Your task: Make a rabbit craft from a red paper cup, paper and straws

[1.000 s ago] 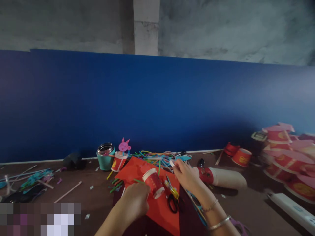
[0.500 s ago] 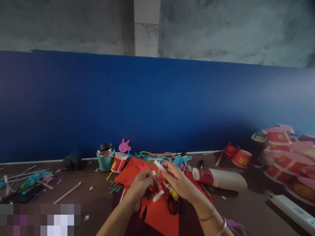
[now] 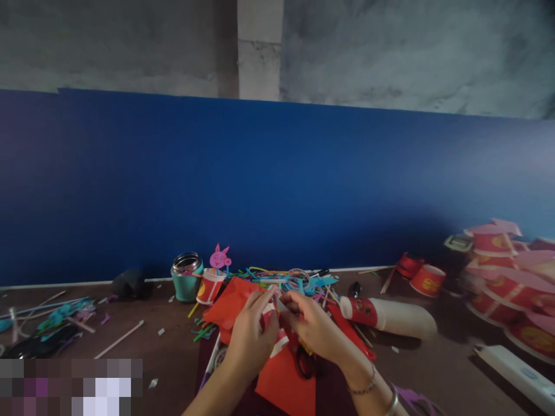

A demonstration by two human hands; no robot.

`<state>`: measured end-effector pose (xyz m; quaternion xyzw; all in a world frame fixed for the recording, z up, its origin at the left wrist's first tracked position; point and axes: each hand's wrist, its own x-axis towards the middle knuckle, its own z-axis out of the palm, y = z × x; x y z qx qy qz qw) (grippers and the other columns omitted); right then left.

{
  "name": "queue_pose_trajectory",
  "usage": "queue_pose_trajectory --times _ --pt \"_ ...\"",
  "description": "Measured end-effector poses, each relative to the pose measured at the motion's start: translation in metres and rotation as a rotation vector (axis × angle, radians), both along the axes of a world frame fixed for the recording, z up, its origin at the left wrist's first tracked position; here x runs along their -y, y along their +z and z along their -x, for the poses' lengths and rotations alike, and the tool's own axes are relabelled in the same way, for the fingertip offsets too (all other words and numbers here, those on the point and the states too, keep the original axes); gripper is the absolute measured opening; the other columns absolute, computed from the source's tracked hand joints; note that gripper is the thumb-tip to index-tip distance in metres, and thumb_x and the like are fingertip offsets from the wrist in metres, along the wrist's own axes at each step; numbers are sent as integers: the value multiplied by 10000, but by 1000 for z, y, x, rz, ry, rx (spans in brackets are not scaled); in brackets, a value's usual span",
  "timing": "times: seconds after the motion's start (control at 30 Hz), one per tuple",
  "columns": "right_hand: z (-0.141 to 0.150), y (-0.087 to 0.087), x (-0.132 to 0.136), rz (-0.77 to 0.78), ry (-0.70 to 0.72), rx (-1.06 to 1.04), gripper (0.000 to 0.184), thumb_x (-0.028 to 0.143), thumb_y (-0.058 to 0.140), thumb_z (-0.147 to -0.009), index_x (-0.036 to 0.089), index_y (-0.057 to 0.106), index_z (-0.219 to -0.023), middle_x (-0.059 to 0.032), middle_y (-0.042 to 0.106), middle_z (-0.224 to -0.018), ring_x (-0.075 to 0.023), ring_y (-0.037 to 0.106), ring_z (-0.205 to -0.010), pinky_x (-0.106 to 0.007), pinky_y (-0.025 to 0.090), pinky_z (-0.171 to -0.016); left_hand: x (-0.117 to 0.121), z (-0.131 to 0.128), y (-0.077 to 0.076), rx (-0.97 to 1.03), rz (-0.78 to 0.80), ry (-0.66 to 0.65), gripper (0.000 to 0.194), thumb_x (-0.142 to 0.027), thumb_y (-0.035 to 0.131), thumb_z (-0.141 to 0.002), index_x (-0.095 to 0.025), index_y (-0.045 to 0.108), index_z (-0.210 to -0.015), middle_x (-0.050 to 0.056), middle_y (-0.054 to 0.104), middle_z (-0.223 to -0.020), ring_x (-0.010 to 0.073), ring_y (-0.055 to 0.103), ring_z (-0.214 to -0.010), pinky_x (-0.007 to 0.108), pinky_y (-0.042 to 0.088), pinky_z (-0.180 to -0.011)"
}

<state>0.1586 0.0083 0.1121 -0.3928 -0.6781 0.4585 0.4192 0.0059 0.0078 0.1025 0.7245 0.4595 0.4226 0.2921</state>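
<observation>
My left hand (image 3: 255,332) is closed around a red-and-white paper cup (image 3: 280,342), mostly hidden by the fingers. My right hand (image 3: 310,320) pinches near the cup's upper end, its fingertips close to those of the left. A narrow white strip (image 3: 272,290) shows between the fingertips. Beneath the hands lie red paper sheets (image 3: 286,381) and a pair of black-handled scissors (image 3: 306,363), partly covered by my right hand.
Behind stand a teal flask (image 3: 186,284) and a red cup (image 3: 211,287) with a pink animal cutout (image 3: 219,256). Coloured strips (image 3: 281,278) lie along the wall. To the right are a long white roll (image 3: 403,318), stacked red-and-pink cup crafts (image 3: 511,283) and a white power strip (image 3: 515,372).
My left hand has turned and moved up over the cup. The white strip in my right hand has come to the cup's upper end, and both hands now meet there.
</observation>
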Motion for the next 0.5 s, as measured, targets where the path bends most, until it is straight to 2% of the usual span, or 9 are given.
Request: queue_pose_trajectory --times 0.07,0.2,0.37,0.5 --pt "1 2 1 -29 -5 9 130 306 505 -875 185 541 -904 -18 625 -821 -156 611 -770 -271 484 -694 3 0 0 -84 -65 12 444 -175 428 -820 -191 520 -1254 93 583 -1191 198 567 -1057 283 444 -906" --pt "1 2 2 -83 -34 54 96 256 492 -870 190 541 -921 -24 629 -846 -164 613 -799 -268 486 -697 6 -2 -2 -191 -105 31 418 -201 405 -854 -225 531 -1252 79 629 -1138 193 620 -954 267 483 -805" --pt "0 -2 2 -128 -62 102 103 218 470 -871 191 544 -938 -30 637 -861 -158 610 -799 -249 476 -677 3 -1 -3 -180 -154 62 301 -205 428 -865 -234 624 -1093 54 675 -989 175 640 -815 258 485 -709" --pt "3 0 5 -149 -92 162 116 242 445 -891 194 544 -857 -11 624 -754 -143 594 -685 -232 448 -607 0 1 -4 -121 -211 114 201 -197 478 -848 -222 663 -923 35 675 -850 163 623 -719 255 470 -649"
